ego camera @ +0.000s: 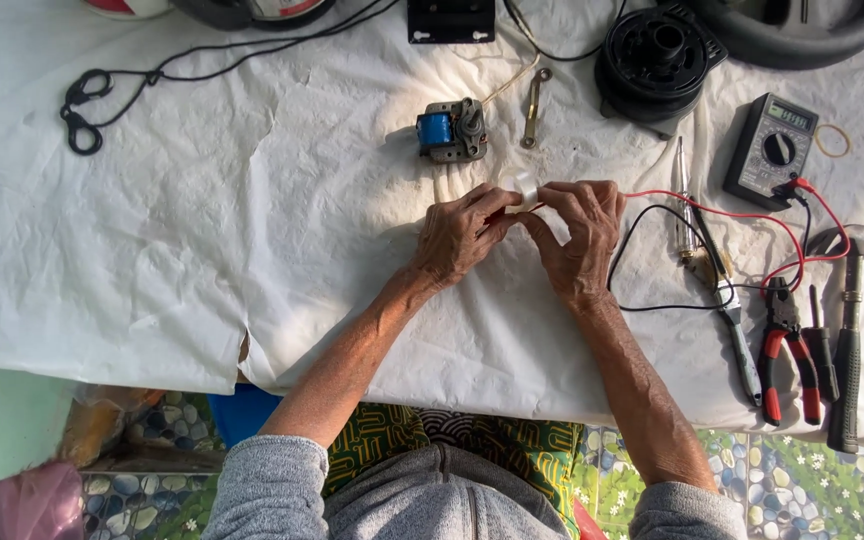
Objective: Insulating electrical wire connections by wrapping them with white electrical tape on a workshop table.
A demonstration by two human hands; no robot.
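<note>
Small white part (525, 190) pinched between both hands at mid-table on white cloth (202, 230), just below small motor (452, 130). Left hand (460, 235) closed on part, fingers curled rightward. Right hand (582, 235) gripping too, red probe wire (712, 210) apparently pressed against it. Probably continuity testing; steady contact needed next. Multimeter (774, 150), pliers (787, 345), hammer (849, 330) far right.

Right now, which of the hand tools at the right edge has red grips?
The red-handled pliers, lying between the grey-handled pliers and the black-handled hammer. They are the only tool there with red grips; the others' handles are grey or black.
</note>
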